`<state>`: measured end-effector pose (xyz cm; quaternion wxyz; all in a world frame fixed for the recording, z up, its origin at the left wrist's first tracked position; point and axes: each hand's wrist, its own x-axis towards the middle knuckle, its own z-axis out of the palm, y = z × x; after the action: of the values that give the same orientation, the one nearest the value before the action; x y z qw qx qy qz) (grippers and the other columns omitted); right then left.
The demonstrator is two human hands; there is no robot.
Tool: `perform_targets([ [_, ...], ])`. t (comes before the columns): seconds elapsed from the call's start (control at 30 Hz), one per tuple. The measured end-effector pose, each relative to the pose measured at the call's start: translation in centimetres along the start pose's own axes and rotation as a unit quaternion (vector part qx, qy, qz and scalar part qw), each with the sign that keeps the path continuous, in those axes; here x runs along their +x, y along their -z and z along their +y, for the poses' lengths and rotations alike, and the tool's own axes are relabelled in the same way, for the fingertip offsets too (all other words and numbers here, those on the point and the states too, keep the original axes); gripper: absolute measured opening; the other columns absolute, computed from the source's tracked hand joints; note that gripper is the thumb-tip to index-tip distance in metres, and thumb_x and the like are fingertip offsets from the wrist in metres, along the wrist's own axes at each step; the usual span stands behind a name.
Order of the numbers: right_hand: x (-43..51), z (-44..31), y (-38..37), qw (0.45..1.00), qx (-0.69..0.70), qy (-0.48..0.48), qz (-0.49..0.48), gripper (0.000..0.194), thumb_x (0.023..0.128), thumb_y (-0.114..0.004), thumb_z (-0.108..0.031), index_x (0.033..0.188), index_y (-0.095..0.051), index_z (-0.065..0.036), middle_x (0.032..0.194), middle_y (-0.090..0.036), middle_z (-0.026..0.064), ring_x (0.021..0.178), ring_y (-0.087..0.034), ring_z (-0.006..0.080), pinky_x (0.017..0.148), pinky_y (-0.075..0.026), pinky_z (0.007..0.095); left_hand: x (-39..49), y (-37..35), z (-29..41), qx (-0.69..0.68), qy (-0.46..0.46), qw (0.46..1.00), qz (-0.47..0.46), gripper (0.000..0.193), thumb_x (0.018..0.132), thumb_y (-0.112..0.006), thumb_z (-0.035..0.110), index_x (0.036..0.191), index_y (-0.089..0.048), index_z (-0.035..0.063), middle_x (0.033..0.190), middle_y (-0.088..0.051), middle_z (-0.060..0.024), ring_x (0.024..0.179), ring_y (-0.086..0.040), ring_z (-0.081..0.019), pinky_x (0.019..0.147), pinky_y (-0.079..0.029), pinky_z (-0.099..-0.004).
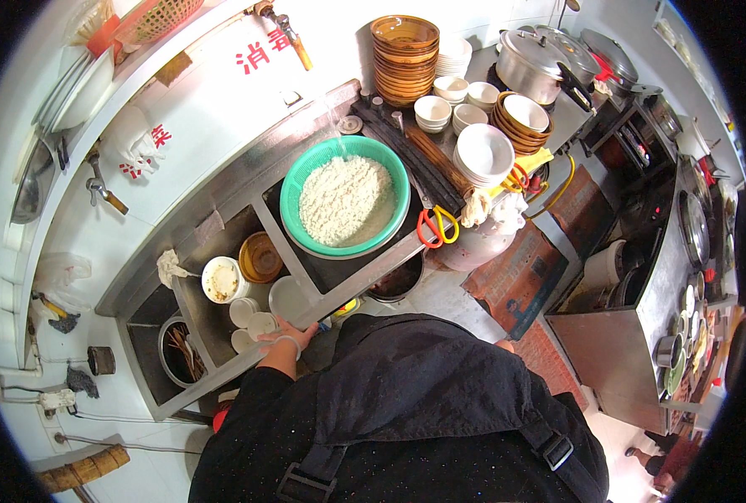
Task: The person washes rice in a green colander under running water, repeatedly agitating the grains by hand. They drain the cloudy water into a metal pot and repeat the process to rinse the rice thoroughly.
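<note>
My left hand (290, 339) rests on the front metal rim of the sink (222, 377), thumb and fingers apart. Its fingertips are beside several white cups (263, 325) in the middle basin; whether they touch one I cannot tell. Of my right hand (505, 346), only what seems a small bit of skin shows past the black apron (423, 377); the rest is hidden. In the right basin, a green plastic colander (288, 188) of white rice (347, 201) sits in a pale basin. A thin stream of water (340, 141) falls into its back edge.
Scissors (439, 227) with red and yellow handles lie at the sink's right end. Brown bowls (405, 63) and white bowls (485, 154) stand stacked behind. A pressure cooker (529, 66) is farther right. Chopsticks (181, 349) stand in a pot at left. Taps (102, 192) jut from the wall.
</note>
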<state>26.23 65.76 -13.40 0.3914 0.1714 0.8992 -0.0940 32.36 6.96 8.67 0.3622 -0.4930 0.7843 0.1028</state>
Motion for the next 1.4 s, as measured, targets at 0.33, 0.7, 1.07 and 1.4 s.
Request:
perform_targets([
  [0.33, 4.5, 1.5, -3.4, 0.998, -0.04, 0.05, -0.01, 0.053, 0.076, -0.062, -0.05, 0.092, -0.072, -0.001, 0.1, -0.07, 0.0216, 0.096, -0.067, 0.0372, 0.086, -0.051, 0.0434, 0.4, 0.0, 0.2, -0.008, 0.047, 0.998, -0.029, 0.128, 0.064, -0.06, 0.083, 0.153, 0.013, 0.0262, 0.149, 0.007, -0.039, 0.137, -0.008, -0.0628, 0.108, -0.018, -0.0665],
  [0.7, 1.9, 0.6, -1.7, 0.997, -0.048, 0.049, -0.019, 0.056, 0.079, -0.062, -0.052, 0.098, -0.071, 0.0, 0.107, -0.068, 0.0226, 0.102, -0.065, 0.038, 0.089, -0.05, 0.0441, -0.2, 0.5, 0.2, -0.019, 0.038, 0.999, -0.027, 0.128, 0.063, -0.062, 0.083, 0.153, 0.011, 0.0309, 0.15, 0.013, -0.0403, 0.136, -0.004, -0.0649, 0.106, -0.022, -0.0682],
  [1.07, -1.8, -1.1, 1.7, 0.999, -0.027, 0.023, -0.037, 0.052, 0.079, -0.056, -0.049, 0.091, -0.072, -0.001, 0.101, -0.069, 0.0222, 0.098, -0.066, 0.0384, 0.087, -0.05, 0.044, 0.8, -0.4, 0.0, -0.015, 0.031, 0.999, -0.014, 0.127, 0.064, -0.061, 0.083, 0.154, 0.01, 0.0284, 0.149, 0.013, -0.0421, 0.135, -0.004, -0.0664, 0.107, -0.02, -0.0685],
  [1.4, 0.2, -0.3, -0.2, 0.999, -0.041, -0.012, -0.021, 0.056, 0.079, -0.055, -0.053, 0.095, -0.072, -0.002, 0.105, -0.068, 0.0217, 0.1, -0.065, 0.038, 0.089, -0.05, 0.0436, 0.0, 0.4, 0.3, -0.002, 0.049, 0.999, -0.023, 0.126, 0.065, -0.061, 0.082, 0.154, 0.009, 0.0274, 0.149, 0.011, -0.0421, 0.135, -0.005, -0.0656, 0.108, -0.02, -0.067],
])
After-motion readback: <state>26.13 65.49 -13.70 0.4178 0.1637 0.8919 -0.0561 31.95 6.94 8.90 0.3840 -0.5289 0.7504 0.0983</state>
